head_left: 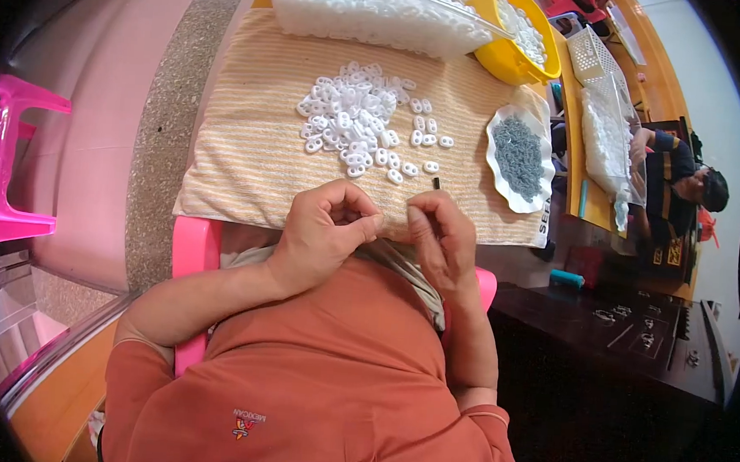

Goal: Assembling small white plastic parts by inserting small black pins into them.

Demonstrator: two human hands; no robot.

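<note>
My left hand (328, 227) is closed in a pinch near the front edge of the striped towel; whatever its fingertips hold is too small or hidden to make out. Facing it, my right hand (444, 240) is closed too, and a short thin dark rod (436, 183) sticks up from behind its fingers. Beyond my hands lies a heap of white oval plastic pieces (352, 111) with two holes each. Several loose white pieces (418, 137) are spread to its right. A white wavy-edged dish (495, 175) of small grey parts (519, 155) sits at the right.
A clear bin (374, 32) full of white pieces stands at the far edge, beside a yellow basket (516, 66). Pink stools (10, 158) are at the left. Another person (678, 182) sits at the right near a clear tray (608, 148) of white pieces.
</note>
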